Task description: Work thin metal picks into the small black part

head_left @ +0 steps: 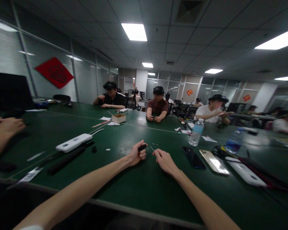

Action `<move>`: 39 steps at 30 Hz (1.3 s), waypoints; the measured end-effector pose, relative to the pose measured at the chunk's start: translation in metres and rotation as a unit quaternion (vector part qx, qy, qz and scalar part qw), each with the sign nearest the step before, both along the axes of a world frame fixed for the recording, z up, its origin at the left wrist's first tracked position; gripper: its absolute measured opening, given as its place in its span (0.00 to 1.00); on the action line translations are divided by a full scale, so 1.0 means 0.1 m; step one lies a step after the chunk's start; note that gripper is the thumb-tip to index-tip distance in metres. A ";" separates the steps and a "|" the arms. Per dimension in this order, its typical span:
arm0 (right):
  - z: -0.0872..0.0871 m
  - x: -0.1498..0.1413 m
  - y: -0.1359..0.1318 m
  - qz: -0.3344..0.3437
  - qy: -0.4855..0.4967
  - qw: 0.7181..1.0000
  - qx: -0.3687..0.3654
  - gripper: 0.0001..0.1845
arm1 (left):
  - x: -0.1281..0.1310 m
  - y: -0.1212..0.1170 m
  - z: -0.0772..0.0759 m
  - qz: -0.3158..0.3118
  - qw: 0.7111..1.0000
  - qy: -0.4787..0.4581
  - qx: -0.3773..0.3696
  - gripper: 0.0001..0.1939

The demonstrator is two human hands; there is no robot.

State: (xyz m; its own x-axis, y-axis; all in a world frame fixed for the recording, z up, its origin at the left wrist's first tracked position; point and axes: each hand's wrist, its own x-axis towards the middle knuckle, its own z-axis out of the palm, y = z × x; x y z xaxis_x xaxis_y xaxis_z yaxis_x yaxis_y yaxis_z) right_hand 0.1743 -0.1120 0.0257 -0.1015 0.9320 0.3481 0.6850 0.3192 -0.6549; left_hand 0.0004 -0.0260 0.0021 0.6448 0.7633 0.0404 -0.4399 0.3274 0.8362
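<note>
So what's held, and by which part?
Left hand: black object in the fist, one end out. Right hand: thin pale sliver, apparently pinched at its near end.

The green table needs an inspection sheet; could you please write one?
Surface: green table, pale patches, glare or marks unclear.
Things in hand: small black object; thin item, type unclear.
Clutter: black phone, light-backed phone, clear bottle, blue-tinted bottle, open box, paper scraps.
Hands: left hand closed around the black object; right hand pinching the thin item.
Cables: dark tangle at right, beside a white device.
Surroundings: people seated across the table; another person's hand at far left.
</note>
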 end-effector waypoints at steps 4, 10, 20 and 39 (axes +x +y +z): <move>-0.01 -0.04 -0.04 -0.003 -0.108 0.993 0.049 0.16 | -0.01 0.01 -0.01 -0.006 1.000 0.006 -0.001 0.17; 0.00 -0.09 -0.06 -0.013 -0.131 0.989 0.061 0.15 | -0.01 0.02 -0.02 -0.005 1.000 0.004 0.001 0.17; -0.03 -0.11 -0.05 -0.010 -0.132 0.989 0.059 0.17 | 0.00 0.04 -0.04 0.014 1.000 0.013 0.013 0.12; -0.09 -0.18 -0.07 -0.034 -0.140 0.989 0.043 0.16 | 0.06 -0.02 -0.08 0.056 0.995 0.028 0.075 0.11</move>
